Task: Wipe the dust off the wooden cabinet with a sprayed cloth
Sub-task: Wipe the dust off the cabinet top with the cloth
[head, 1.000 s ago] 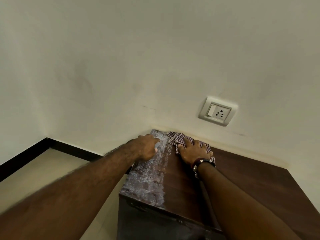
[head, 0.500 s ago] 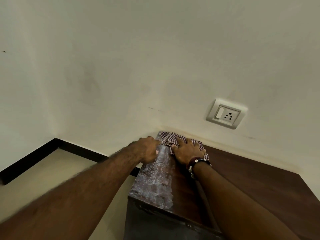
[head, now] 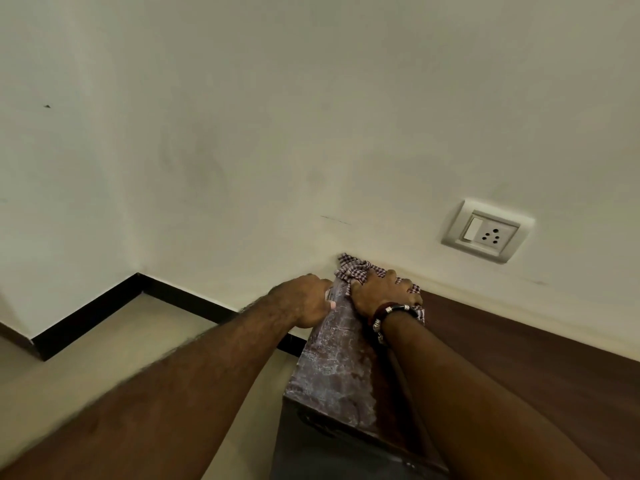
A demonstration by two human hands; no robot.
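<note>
Dusty cabinet top (head: 332, 368) meets cream wall (head: 277, 133); right hand (head: 384, 292) presses checked cloth (head: 356, 268).

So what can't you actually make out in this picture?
- Cabinet front: head view, cut off by the bottom edge, in shadow.
- Checked cloth: mostly under the right hand; dampness unreadable.
- Left hand fingertips: curled over the cabinet's edge.
- Wall socket switch position: too small.

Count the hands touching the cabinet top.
2. The left hand rests on the dusty left edge of the cabinet; the right hand presses the checked cloth at the back by the wall.
</note>
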